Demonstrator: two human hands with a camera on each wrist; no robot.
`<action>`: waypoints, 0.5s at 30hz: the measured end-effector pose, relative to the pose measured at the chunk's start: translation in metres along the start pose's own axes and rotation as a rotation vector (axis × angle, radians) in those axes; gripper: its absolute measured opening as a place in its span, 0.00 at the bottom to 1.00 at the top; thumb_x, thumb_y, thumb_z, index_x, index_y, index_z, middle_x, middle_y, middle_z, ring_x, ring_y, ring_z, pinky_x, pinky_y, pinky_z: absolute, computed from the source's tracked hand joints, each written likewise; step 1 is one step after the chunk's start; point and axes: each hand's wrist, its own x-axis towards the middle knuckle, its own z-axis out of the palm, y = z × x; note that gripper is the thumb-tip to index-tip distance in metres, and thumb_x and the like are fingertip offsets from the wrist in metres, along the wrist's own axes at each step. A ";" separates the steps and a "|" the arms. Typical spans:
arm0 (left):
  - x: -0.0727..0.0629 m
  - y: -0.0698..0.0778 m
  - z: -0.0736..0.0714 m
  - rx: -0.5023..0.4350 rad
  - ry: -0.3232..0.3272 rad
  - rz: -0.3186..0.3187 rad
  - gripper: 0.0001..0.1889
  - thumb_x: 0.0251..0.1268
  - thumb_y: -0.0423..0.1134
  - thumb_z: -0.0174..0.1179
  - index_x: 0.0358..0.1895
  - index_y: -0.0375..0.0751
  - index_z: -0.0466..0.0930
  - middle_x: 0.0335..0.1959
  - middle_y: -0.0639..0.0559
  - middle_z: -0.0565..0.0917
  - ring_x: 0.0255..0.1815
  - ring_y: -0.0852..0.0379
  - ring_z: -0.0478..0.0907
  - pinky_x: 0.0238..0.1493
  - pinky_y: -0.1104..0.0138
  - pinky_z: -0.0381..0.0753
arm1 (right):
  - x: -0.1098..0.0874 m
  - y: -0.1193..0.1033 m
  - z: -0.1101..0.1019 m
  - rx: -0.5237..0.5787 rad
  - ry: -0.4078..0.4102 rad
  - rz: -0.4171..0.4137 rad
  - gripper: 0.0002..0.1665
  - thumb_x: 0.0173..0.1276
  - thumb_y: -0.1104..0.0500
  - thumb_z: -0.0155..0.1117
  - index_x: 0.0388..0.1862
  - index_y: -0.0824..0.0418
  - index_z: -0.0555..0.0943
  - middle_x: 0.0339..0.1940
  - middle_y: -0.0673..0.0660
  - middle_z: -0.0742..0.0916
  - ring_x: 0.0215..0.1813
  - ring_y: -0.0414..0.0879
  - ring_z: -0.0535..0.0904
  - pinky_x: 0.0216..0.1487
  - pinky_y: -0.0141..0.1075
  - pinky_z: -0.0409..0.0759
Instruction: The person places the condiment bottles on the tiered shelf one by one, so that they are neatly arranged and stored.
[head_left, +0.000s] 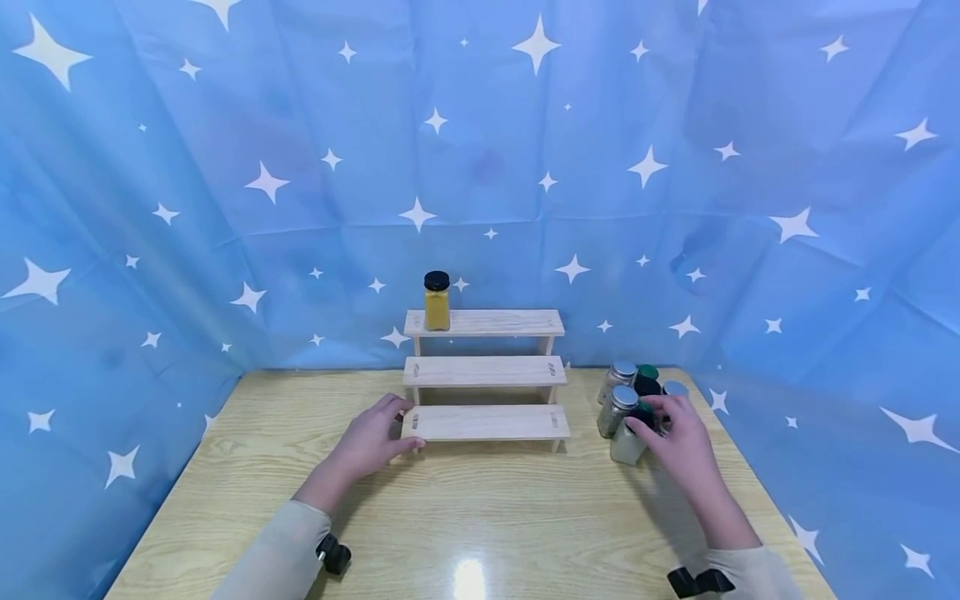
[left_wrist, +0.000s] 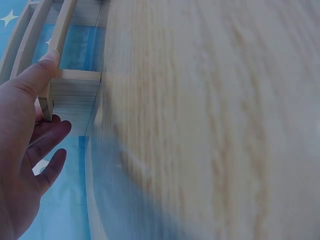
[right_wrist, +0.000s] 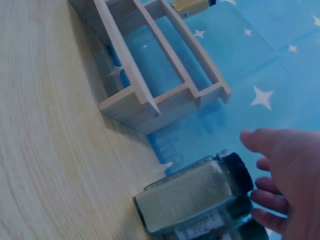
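Left hand (head_left: 372, 437): fingers clamped on rack (head_left: 486, 422) end. Right hand (head_left: 681, 433): fingers apart, near front jar (head_left: 627, 447) on counter (head_left: 480, 500), beside other jars (head_left: 619, 402). Judged step: reaching to grasp; next calls for closing on black lid (right_wrist: 238, 172).

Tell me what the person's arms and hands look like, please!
The left hand and right hand wear no gloves. The arms have long, pale sleeves, with a small black gadget near each cuff.

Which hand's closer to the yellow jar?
Left. The left hand holds the wooden rack's bottom shelf, below and left of the yellow spice jar; the right hand is farther off, rightward, by the other jars.
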 end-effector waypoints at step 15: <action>-0.001 0.000 0.000 -0.004 -0.004 0.013 0.38 0.69 0.57 0.79 0.75 0.41 0.79 0.63 0.53 0.81 0.59 0.51 0.85 0.57 0.54 0.88 | -0.008 0.005 0.012 -0.063 -0.007 0.033 0.28 0.75 0.57 0.79 0.67 0.70 0.82 0.57 0.70 0.80 0.54 0.65 0.80 0.53 0.62 0.82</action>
